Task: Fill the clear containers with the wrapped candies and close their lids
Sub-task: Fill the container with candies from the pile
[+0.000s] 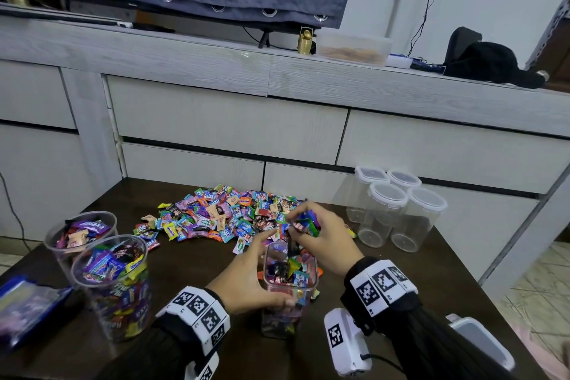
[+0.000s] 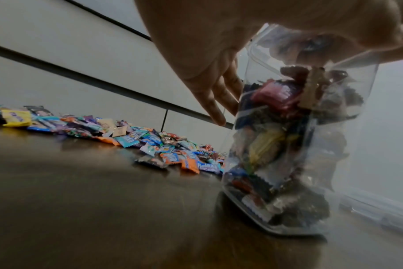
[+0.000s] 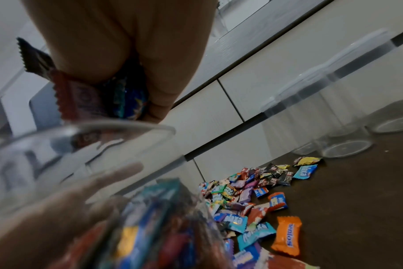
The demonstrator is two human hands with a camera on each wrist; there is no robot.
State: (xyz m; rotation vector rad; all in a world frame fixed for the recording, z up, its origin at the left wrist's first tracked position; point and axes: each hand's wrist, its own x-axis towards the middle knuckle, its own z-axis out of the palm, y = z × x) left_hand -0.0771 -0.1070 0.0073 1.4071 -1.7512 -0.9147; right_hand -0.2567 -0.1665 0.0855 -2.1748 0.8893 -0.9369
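A square clear container, well over half full of wrapped candies, stands at the table's near middle. My left hand grips its side, thumb on the near wall and fingers on the far one. My right hand hovers just above its open mouth and pinches a bunch of candies. In the right wrist view those held candies hang right over the container rim. The left wrist view shows the container upright on the table. Behind it spreads the loose candy pile.
Two round open containers full of candies stand at the left. Several empty lidded containers stand at the back right. A loose lid lies at the near right and a blue packet at the near left. A grey drawer cabinet rises behind the table.
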